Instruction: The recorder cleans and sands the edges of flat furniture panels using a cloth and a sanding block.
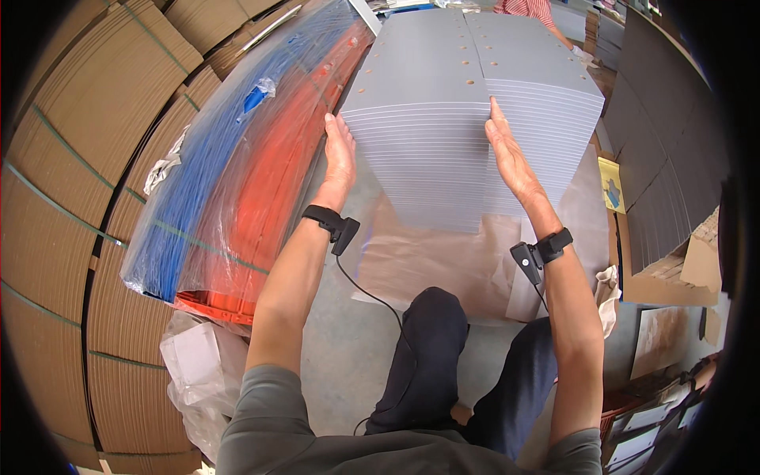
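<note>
In front of me rise two tall stacks of grey panels, a left stack (419, 150) and a right stack (546, 119), side by side. Their top sheets have small round brown holes or dots near the edges. My left hand (339, 154) lies flat along the left stack's outer side, fingers stretched out. At the front, my right hand (511, 150) is straight and flat, fingers pointing up by the seam between the stacks. Nothing shows in either palm. Each wrist wears a black strap with a small device.
Left of the stacks lie plastic-wrapped blue strips (190, 190) and orange-red strips (273, 190), beside strapped cardboard piles (55, 190). Brown wrapping sheet (427, 269) covers floor below the panels. Dark panels (657, 142) and cardboard stand right. A person in a striped sleeve (529, 9) is behind.
</note>
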{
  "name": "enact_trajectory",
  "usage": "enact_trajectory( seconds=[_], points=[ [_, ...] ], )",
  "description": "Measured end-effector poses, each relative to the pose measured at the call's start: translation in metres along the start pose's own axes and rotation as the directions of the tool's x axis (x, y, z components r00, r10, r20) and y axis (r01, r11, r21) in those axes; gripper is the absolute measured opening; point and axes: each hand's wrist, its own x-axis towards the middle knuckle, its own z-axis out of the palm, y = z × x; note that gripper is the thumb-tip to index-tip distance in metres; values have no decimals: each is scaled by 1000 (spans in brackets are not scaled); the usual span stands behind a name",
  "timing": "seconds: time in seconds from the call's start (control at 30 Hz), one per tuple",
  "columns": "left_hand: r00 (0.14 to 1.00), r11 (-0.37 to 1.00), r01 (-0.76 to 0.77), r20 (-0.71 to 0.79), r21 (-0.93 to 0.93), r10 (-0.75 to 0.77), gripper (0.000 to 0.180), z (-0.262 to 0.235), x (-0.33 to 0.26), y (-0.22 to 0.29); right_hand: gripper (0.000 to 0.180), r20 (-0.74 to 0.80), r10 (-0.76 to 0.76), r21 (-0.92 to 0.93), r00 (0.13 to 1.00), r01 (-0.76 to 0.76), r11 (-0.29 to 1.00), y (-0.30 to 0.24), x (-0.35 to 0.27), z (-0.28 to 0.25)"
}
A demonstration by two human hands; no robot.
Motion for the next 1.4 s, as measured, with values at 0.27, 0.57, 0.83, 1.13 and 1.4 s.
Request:
enact_trajectory(
  seconds=[0.27, 0.57, 0.83, 1.13, 1.4],
  points=[
    [1000, 999, -9, -24, -44, 8, 90, 5, -2, -1, 82, -1, 23, -17, 1000, -23, 1000, -5, -2, -5],
    [938, 898, -300, 269, 322, 217, 53, 18, -38, 5, 76, 96, 157, 169, 983, -172, 971, 41, -59, -68],
    [935, 924, -171, 353, 344, 41, 47, 34, -18, 14, 71, 244, 383, -33, 891, -387, 922, 102, -165, -164],
    [893, 831, -199, 445, 520, -65, 47, 59, -26, -6, 45, -209, 659, 73, 723, -660, 748, 237, -310, -234],
    [918, 812, -184, 392, 554, -59, 40, 73, -95, -9, 52, -734, 418, -140, 535, -722, 678, 307, -367, -214]
  ],
)
